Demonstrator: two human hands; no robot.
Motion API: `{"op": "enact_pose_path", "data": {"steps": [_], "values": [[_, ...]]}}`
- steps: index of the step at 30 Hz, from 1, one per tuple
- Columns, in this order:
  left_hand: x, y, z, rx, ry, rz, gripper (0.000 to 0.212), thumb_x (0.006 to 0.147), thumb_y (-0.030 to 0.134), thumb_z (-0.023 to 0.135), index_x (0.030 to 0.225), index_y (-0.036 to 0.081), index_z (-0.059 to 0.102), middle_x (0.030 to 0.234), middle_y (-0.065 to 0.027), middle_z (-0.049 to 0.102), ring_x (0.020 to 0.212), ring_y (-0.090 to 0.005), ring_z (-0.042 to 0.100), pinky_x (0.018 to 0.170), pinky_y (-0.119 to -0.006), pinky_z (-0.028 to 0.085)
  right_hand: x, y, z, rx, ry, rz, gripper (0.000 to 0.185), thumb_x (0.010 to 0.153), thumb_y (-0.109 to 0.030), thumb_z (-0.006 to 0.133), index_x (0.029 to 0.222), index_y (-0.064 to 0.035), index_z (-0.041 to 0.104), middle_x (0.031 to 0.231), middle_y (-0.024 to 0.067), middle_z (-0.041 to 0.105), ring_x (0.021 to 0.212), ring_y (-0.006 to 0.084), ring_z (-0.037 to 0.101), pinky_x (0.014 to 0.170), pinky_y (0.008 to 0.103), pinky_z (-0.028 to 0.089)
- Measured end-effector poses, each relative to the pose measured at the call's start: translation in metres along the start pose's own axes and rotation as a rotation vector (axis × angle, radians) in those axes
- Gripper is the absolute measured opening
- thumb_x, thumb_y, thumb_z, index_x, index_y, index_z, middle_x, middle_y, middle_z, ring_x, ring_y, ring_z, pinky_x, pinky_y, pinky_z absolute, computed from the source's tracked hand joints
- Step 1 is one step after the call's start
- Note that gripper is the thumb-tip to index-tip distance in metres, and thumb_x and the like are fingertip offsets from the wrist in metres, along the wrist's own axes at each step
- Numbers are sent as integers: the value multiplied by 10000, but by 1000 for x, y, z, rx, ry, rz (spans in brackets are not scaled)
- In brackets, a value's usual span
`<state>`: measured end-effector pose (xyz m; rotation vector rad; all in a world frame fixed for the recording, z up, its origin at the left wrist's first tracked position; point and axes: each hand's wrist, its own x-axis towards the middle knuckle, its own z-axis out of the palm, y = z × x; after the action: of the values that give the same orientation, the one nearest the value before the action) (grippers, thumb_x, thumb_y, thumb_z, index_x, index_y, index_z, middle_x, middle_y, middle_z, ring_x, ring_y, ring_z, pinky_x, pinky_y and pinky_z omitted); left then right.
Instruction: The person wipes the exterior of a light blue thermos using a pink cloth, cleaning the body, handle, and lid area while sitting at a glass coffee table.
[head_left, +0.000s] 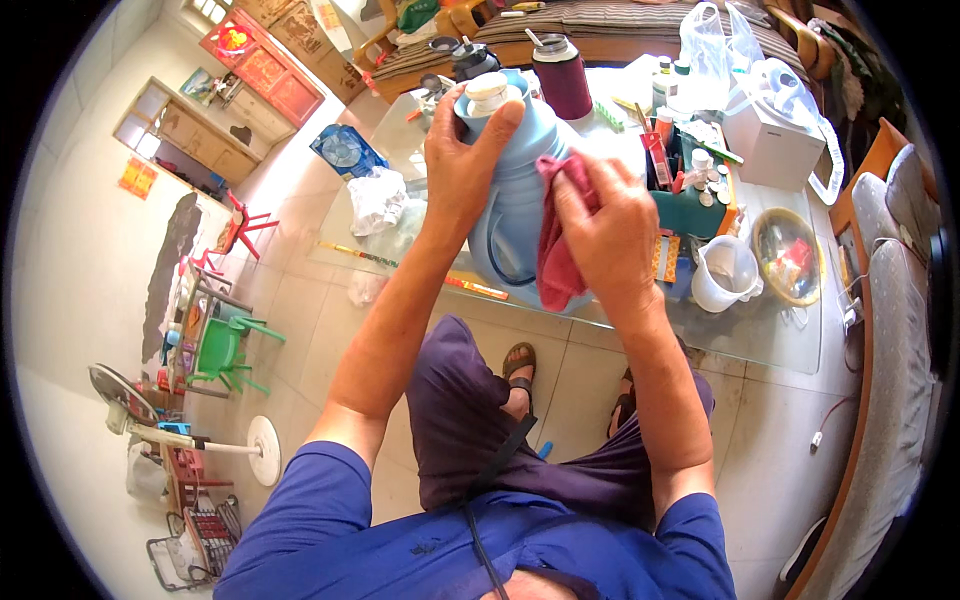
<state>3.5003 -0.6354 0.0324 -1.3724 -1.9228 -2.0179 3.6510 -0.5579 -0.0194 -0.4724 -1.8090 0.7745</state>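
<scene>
A light blue thermos flask (514, 199) with a looped side handle (501, 251) is tilted at the near edge of the glass table. Its pale stopper (486, 90) sits in the mouth. My left hand (466, 154) grips the flask's neck, the thumb and fingers on either side of the stopper. In my right hand (611, 221) is a folded red cloth (559, 247), pressed along the right side of the flask. The fingers of that hand are slightly blurred. The far side of the flask is hidden.
On the glass table (750, 345) stand a maroon-sleeved jar (559, 82), a green organizer box (679, 214), a white plastic jug (721, 274), a round basket (787, 255) and a white box (772, 146). A crumpled white bag (377, 201) lies left. A grey sofa (885, 405) borders the right.
</scene>
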Motion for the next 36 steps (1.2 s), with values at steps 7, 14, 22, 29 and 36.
{"op": "enact_pose_path", "data": {"steps": [7,14,22,29,36], "values": [[2,-4,2,41,5,31,671,910,416,841,1331,-41,587,1186,-140,712,1061,-174,669,923,-328,547,4,-1,14,27,156,-162,126,899,-161,737,962,-53,716,935,166,681,885,380,687,759,476,546],[2,-4,6,30,5,55,649,924,404,831,1324,-44,586,1159,-135,716,1041,-172,669,915,-324,545,29,59,10,373,34,334,229,929,-156,776,1073,23,769,976,111,773,827,143,700,733,304,548],[0,-3,4,-1,19,12,681,911,428,840,1331,-43,584,1155,-130,714,1033,-181,671,919,-332,542,27,83,21,621,20,485,295,933,-198,787,1115,32,772,987,111,776,847,132,692,768,269,554],[1,-3,4,-1,18,20,671,904,441,843,1307,-34,596,1146,-122,712,1032,-171,665,903,-329,542,1,1,21,189,153,-193,102,863,-110,760,931,-42,726,943,150,696,849,358,695,760,439,559],[4,-6,6,-12,1,47,637,914,429,835,1296,-25,602,1136,-115,712,1021,-166,659,902,-317,532,17,16,12,191,209,41,87,881,-117,757,900,-43,716,920,158,698,840,367,685,734,466,549]]}}
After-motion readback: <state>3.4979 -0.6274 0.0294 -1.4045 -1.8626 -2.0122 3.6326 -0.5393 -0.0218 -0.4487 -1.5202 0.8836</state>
